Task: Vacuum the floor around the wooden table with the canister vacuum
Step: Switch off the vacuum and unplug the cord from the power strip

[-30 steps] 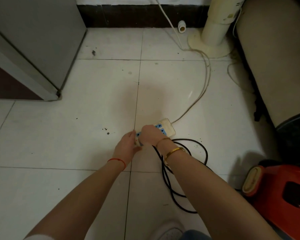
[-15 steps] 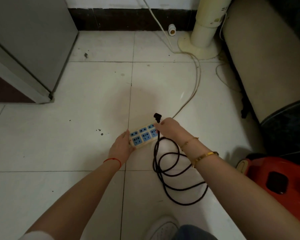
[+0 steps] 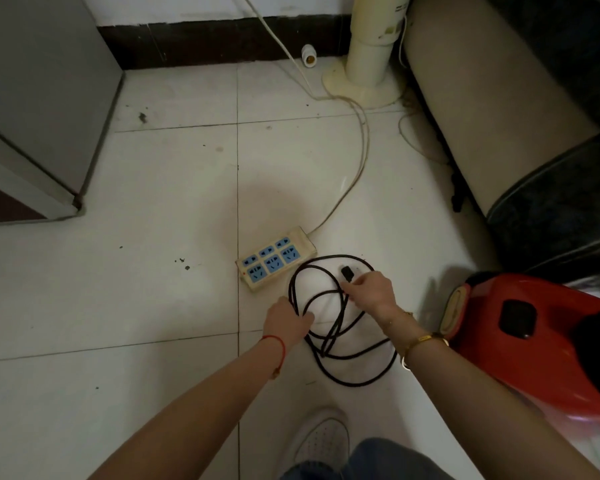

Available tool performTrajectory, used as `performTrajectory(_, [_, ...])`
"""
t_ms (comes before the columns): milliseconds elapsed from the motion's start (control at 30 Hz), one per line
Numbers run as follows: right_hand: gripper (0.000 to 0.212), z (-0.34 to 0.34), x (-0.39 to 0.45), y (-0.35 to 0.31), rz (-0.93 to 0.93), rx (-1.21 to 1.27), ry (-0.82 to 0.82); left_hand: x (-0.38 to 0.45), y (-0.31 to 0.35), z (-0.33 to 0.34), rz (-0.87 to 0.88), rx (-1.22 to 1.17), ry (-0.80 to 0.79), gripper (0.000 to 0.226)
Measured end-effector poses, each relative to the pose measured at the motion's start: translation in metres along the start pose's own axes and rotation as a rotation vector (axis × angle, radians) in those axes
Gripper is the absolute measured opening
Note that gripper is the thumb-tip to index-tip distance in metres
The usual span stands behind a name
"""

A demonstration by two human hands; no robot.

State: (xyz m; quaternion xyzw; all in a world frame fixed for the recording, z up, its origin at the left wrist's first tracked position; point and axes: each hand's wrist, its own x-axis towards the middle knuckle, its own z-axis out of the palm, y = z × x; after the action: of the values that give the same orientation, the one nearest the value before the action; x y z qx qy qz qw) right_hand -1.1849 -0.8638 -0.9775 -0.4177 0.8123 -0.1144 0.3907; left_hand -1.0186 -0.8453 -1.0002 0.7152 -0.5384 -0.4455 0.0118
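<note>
The red canister vacuum [image 3: 534, 344] sits on the white tiled floor at the right. Its black power cord [image 3: 354, 379] lies in loose loops in front of me. My right hand [image 3: 371, 292] pinches the cord just below its black plug [image 3: 347, 273], which is out of the socket. My left hand [image 3: 288, 318] touches the left side of the loops, fingers curled on the cord. A beige power strip [image 3: 278, 258] with blue sockets lies just beyond the loops with nothing plugged in.
A grey cabinet [image 3: 39, 98] stands at the left. A cream fan base [image 3: 364, 81] stands at the back wall with the strip's pale cable [image 3: 357, 161] running to it. A beige and dark sofa [image 3: 520, 126] fills the right side. My white shoe [image 3: 323, 441] is at the bottom.
The plug came out of the power strip. My right hand carried it back toward me, and my left hand let go of the strip and moved onto the cord loops.
</note>
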Motion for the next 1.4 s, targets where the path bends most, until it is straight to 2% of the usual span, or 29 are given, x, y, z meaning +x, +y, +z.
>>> performTrajectory(67, [0.05,0.001,-0.001,0.011,-0.011,-0.095,0.028,0.002,0.0,0.007,-0.021,0.041,0.01,0.053])
performTrajectory(133, [0.052,0.0,-0.001,0.018,-0.01,-0.135,0.027,0.005,0.003,0.012,-0.058,0.057,0.016,0.055])
performTrajectory(200, [0.052,-0.002,-0.003,0.023,-0.002,-0.146,0.024,0.009,0.005,0.015,-0.068,0.072,0.012,0.042])
performTrajectory(300, [0.038,-0.008,-0.005,0.033,0.018,-0.178,0.012,0.009,0.009,0.019,-0.025,0.052,-0.003,0.01])
performTrajectory(433, [0.03,-0.013,-0.01,0.045,0.025,-0.103,-0.048,-0.001,0.02,0.022,0.08,0.011,0.02,0.013])
performTrajectory(500, [0.032,-0.016,-0.016,0.048,0.007,-0.057,-0.077,-0.01,0.031,0.02,0.087,-0.088,-0.026,0.016])
performTrajectory(667, [0.035,-0.038,-0.033,0.045,-0.025,0.069,-0.035,-0.038,0.06,0.013,0.177,-0.158,-0.057,0.013])
performTrajectory(767, [0.031,-0.058,-0.045,0.038,-0.037,0.154,-0.016,-0.06,0.08,0.013,0.262,-0.071,-0.136,0.032])
performTrajectory(900, [0.031,-0.082,-0.067,0.035,-0.08,0.191,0.021,-0.087,0.106,0.018,0.396,0.056,-0.201,0.03])
performTrajectory(1067, [0.028,-0.113,-0.098,0.046,-0.184,0.121,0.046,-0.103,0.129,0.022,0.473,0.157,-0.139,0.025])
performTrajectory(1233, [0.026,-0.16,-0.129,0.058,-0.244,0.081,0.22,-0.124,0.163,0.026,0.604,0.084,-0.085,0.015])
performTrajectory(1400, [0.024,-0.217,-0.165,0.069,-0.353,0.126,0.482,-0.149,0.21,0.036,0.786,-0.009,-0.086,0.007])
